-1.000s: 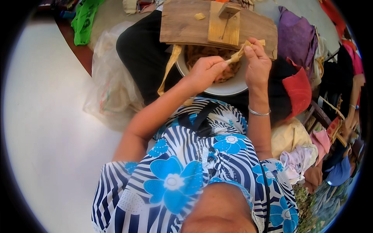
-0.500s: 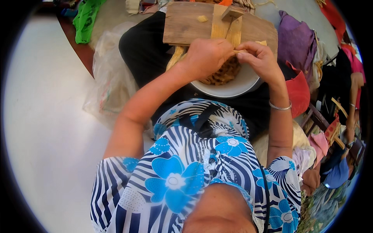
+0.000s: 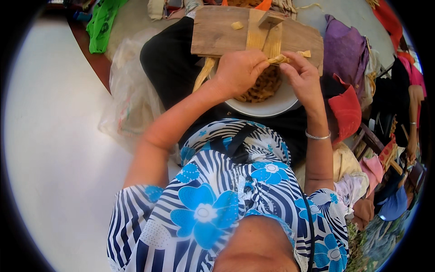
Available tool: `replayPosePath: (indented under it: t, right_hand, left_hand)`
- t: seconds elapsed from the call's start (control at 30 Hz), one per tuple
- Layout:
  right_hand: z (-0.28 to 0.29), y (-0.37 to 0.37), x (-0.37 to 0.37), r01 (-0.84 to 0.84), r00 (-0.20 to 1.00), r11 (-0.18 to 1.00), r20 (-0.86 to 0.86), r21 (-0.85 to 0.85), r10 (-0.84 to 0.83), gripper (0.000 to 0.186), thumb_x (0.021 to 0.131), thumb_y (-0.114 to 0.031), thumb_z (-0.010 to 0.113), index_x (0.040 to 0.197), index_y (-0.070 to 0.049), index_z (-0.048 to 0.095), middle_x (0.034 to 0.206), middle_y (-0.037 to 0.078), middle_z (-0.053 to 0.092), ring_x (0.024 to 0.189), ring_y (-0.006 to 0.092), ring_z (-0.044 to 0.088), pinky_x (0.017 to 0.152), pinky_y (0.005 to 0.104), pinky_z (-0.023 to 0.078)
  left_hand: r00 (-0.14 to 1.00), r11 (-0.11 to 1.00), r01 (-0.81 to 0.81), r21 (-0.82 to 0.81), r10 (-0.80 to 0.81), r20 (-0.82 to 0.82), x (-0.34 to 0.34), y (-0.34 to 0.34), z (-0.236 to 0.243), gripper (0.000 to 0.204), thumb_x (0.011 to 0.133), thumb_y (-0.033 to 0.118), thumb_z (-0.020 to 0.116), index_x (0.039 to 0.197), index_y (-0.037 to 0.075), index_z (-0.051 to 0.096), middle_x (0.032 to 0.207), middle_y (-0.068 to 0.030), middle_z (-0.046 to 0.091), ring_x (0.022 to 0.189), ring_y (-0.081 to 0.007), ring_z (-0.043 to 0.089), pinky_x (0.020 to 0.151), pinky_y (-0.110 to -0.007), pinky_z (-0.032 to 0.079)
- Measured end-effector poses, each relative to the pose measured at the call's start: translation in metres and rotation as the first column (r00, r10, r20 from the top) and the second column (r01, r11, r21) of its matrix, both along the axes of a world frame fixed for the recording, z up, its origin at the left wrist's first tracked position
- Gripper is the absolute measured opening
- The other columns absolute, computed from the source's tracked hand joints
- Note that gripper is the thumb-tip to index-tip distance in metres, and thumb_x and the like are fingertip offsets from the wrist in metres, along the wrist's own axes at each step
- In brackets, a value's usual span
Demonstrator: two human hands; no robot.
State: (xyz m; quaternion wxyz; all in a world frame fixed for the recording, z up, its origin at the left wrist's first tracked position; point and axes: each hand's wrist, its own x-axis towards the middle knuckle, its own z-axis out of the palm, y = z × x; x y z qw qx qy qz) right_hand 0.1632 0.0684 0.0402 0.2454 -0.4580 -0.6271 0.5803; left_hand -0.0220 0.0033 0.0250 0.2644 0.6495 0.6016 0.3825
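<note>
- Head view: holds a twisted straw-coloured strip (image 3: 277, 59) over the far part of a white basin (image 3: 267, 113).
- Clamps one side of the strip with the left hand (image 3: 240, 70); grip mostly hidden behind the knuckles.
- Pinches the other side with the right hand (image 3: 302, 70), leaving a short end poking out over a wooden board (image 3: 217, 34).
- Holds both hands near each other, not touching, with a short twisted stretch showing between.
- Wears a silvery bangle (image 3: 318, 137) on the right wrist.
- Has brown pieces (image 3: 260, 88) inside the basin, below the hands.
- Has the board across the basin's far side, bearing a paler plank (image 3: 254, 34) and a small yellow piece (image 3: 237, 25).
- Has a straw-coloured ribbon (image 3: 205, 73) hanging beside the left wrist; cannot tell if joined to the strip.
- Has purple cloth (image 3: 343, 45) to the right.
</note>
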Motion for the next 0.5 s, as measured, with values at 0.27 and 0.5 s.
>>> replayPosePath:
  t: [0.27, 0.5]
  right_hand:
    - [-0.003, -0.011, -0.006, -0.167, 0.873, 0.898, 0.485, 0.406, -0.057, 0.018, 0.086, -0.007, 0.052, 0.101, -0.006, 0.062, 0.083, 0.01, 0.067, 0.073, 0.0277, 0.062, 0.064, 0.0368, 0.048]
    - [-0.028, -0.006, 0.013, -0.262, 0.934, 0.792, 0.351, 0.552, 0.064, 0.02, 0.086, -0.012, 0.056, 0.104, -0.008, 0.065, 0.096, 0.011, 0.066, 0.092, 0.0285, 0.062, 0.085, 0.0348, 0.046]
  left_hand:
    - [0.991, 0.999, 0.042, -0.03, -0.045, -0.124, 0.03, -0.012, 0.006, 0.014, 0.085, 0.02, 0.058, 0.08, 0.007, 0.059, 0.076, -0.0125, 0.06, 0.075, -0.0339, 0.059, 0.063, -0.041, 0.046]
    - [0.983, 0.955, 0.177, -0.24, -0.158, 0.097, 0.01, -0.007, 0.015, 0.022, 0.086, 0.023, 0.059, 0.082, 0.002, 0.064, 0.075, -0.0137, 0.065, 0.066, -0.0259, 0.06, 0.062, -0.037, 0.047]
